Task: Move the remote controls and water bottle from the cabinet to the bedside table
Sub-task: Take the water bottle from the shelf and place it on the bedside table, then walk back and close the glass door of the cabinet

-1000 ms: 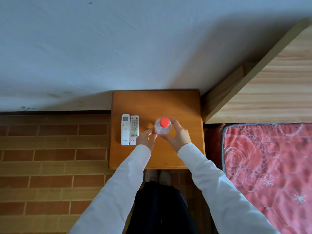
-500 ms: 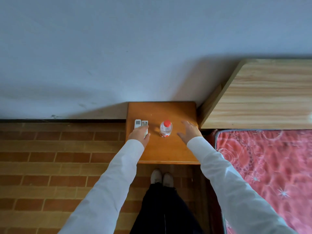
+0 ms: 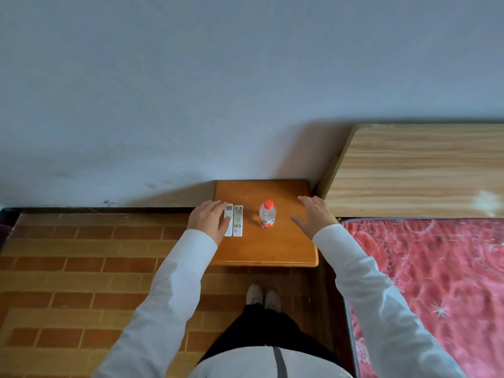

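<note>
Two remote controls [image 3: 233,220] lie side by side near the left edge of the bedside table [image 3: 272,255], the water bottle [image 3: 267,214] upright at mid-table. The left hand [image 3: 209,221] lies flat, apparently touching the outer remote; the right hand [image 3: 313,215] hovers with spread fingers, holding nothing. The move looks all but complete.
</note>
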A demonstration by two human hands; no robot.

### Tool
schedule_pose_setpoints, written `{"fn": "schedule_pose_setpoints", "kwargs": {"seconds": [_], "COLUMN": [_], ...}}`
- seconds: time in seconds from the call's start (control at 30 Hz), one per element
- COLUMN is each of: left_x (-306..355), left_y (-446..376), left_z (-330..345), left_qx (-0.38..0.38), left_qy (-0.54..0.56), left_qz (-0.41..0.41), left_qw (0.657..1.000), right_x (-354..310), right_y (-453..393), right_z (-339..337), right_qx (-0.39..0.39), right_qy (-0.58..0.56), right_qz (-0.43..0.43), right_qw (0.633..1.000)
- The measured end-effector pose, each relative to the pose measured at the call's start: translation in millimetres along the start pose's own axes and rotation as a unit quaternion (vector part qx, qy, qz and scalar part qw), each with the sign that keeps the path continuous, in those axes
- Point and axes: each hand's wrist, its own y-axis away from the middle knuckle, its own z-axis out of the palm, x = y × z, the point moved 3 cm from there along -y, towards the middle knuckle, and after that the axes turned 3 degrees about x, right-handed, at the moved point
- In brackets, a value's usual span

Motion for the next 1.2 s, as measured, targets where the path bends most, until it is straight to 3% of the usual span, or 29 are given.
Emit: {"fn": "schedule_pose_setpoints", "kwargs": {"seconds": [0.43, 0.63, 0.97, 1.2], "left_x": [-2.2, -23.0, -89.0, -138.6], "left_y": [40.1, 59.3, 160.0, 253.6], "left_z": [-35.9, -56.3, -91.0, -103.9], "left_qx": [0.073, 0.121, 0.205, 0.246], "left_qy": [0.051, 0.061, 0.093, 0.111], "left_qz": [-0.016, -0.043, -0.210, -0.345], "left_qw": [0.996, 0.990, 0.951, 0.899], "right_x": [-28.6, -58.0, -157.5, -252.1], "right_y": [28.7, 27.9, 37.6, 77.3], "right_z": [-20.0, -29.7, -23.0, 6.2], "right_qx": [0.036, 0.038, -0.022, -0.065], "right_qy": [-0.029, -0.028, 0.030, 0.047], "right_qz": [-0.025, -0.083, -0.252, -0.369], "right_qw": [0.999, 0.995, 0.967, 0.926]}}
